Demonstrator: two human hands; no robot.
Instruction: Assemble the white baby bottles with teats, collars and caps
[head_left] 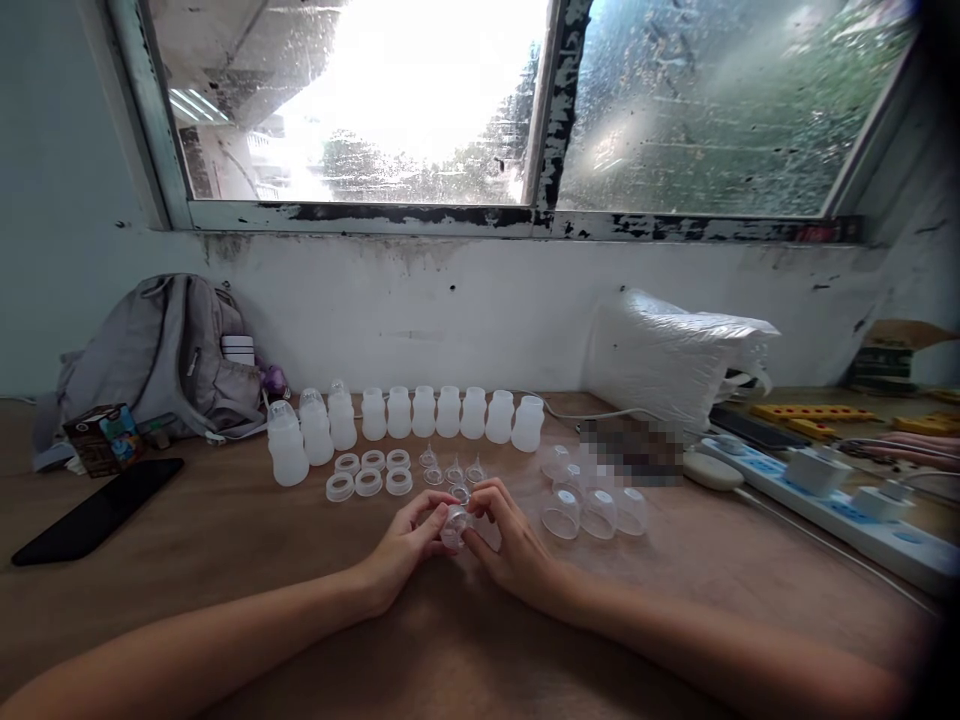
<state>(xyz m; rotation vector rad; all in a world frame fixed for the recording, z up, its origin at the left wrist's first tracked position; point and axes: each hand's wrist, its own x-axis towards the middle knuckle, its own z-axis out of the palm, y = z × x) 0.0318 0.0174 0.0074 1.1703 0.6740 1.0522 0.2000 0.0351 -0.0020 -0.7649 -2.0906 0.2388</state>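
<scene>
My left hand (412, 530) is closed round a small translucent bottle collar ring (453, 527) near the middle of the table. My right hand (517, 545) pinches the same piece from the other side, its fingers partly covering it. Just beyond my fingertips stand several clear bottle nipples (454, 472). To their left lie several loose white collar rings (369, 482) in two rows. Clear dome caps (598, 514) are grouped right of my right hand. Behind, open frosted baby bottles (448, 412) form a row, with three capped bottles (286, 445) at its left end.
At left are a grey backpack (169, 360), a small carton (105, 440) and a black phone (97, 510). A white padded bag (660, 360) leans on the wall at right. Beside it run a power strip (847, 510) with plugs and a white cable (825, 545).
</scene>
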